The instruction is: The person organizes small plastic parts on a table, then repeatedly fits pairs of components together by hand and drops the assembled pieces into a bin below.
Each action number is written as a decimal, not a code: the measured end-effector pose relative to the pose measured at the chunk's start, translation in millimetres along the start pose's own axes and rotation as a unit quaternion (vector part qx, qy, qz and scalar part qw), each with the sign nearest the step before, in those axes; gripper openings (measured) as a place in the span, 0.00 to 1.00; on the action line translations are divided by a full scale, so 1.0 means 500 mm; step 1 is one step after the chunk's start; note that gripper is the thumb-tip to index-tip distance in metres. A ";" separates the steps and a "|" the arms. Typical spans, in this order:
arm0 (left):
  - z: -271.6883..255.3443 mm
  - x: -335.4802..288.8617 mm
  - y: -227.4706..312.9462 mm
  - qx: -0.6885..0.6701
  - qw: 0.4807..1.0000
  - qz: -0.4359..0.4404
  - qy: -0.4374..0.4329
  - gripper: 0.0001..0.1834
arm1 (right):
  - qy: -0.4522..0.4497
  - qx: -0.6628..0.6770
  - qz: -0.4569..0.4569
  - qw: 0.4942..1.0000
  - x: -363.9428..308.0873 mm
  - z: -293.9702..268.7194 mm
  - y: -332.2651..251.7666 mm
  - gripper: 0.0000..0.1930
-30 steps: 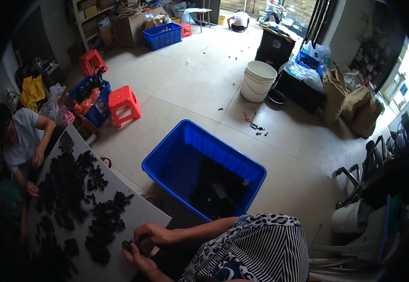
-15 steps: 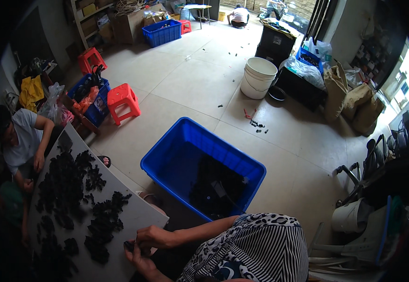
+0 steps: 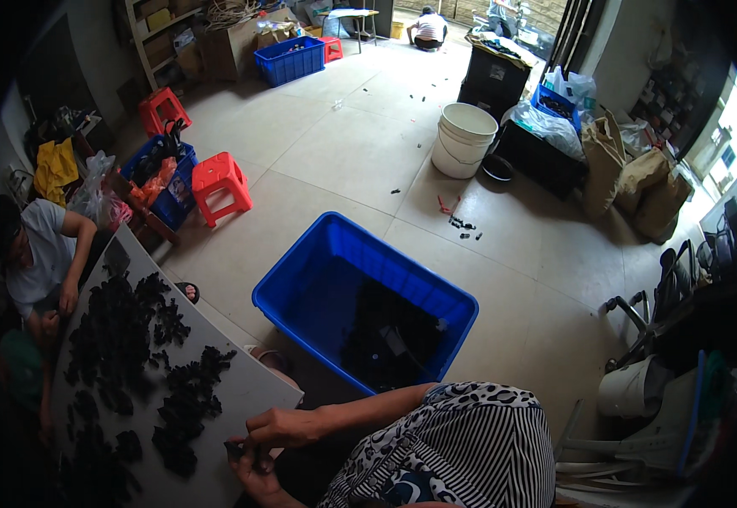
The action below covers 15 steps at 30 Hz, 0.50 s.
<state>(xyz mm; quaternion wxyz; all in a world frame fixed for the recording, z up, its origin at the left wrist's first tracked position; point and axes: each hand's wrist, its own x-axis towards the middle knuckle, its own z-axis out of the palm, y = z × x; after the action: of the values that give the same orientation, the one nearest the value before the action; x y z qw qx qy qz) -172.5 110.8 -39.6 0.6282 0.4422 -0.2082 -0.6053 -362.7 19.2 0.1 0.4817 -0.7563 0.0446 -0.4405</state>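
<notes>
At the near edge of the grey-white table, my left hand is closed around a small black part, whose exact kind I cannot make out. My right hand comes in just above it, fingers pinched together against the same piece. Fingers cover most of that part. Loose heaps of small black plastic-looking parts lie across the tabletop to the left of my hands. Beyond my right forearm a large blue crate stands on the floor, with dark pieces in its bottom.
A co-worker sits across the table, hands near its far edge. Red stools and a blue crate of bags stand at the left. A white bucket, scattered black bits and an office chair are to the right.
My fingers have shifted slightly around the small black part, which shows a little differently at the fingertips. The co-worker's hand has lifted a little.
</notes>
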 end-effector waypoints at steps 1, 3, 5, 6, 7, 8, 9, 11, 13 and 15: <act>-0.019 0.003 -0.005 -0.032 0.999 -0.034 -0.023 0.12 | -0.014 -0.027 -0.026 0.999 -0.006 -0.003 0.005 0.10; -0.030 0.004 -0.007 -0.064 0.995 -0.066 -0.041 0.05 | -0.030 -0.051 -0.052 0.997 -0.010 -0.001 0.014 0.09; -0.039 -0.005 -0.014 -0.010 0.999 -0.022 -0.021 0.08 | -0.056 -0.071 -0.061 0.994 -0.014 0.006 0.022 0.08; -0.019 -0.019 -0.009 -0.012 1.000 -0.022 -0.012 0.08 | -0.061 -0.062 -0.059 0.994 -0.013 0.013 0.023 0.08; 0.003 -0.030 -0.004 0.028 0.999 0.007 0.040 0.15 | -0.046 -0.046 -0.041 0.997 -0.012 0.020 0.028 0.08; 0.033 -0.045 0.010 0.071 0.992 0.030 0.098 0.22 | -0.030 -0.022 -0.018 0.999 -0.011 0.027 0.022 0.08; 0.064 -0.052 0.028 0.087 0.991 0.037 0.092 0.25 | -0.004 0.005 -0.008 1.000 -0.009 0.021 0.027 0.08; 0.083 -0.046 0.041 0.053 0.995 0.053 0.059 0.27 | 0.019 -0.058 0.031 0.998 -0.013 0.012 0.038 0.07; 0.081 -0.019 0.050 0.012 0.999 -0.005 -0.037 0.26 | 0.094 0.038 0.214 0.972 -0.026 -0.014 0.032 0.04; 0.104 -0.017 0.055 0.010 1.000 -0.007 -0.010 0.25 | 0.162 0.242 0.382 0.877 -0.020 -0.017 0.030 0.05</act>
<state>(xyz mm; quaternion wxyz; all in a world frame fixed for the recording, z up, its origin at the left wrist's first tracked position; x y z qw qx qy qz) -199.3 99.6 12.1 0.6175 0.4439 -0.2167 -0.6122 -369.4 10.2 -16.4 0.7667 -0.4579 0.2996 -0.3357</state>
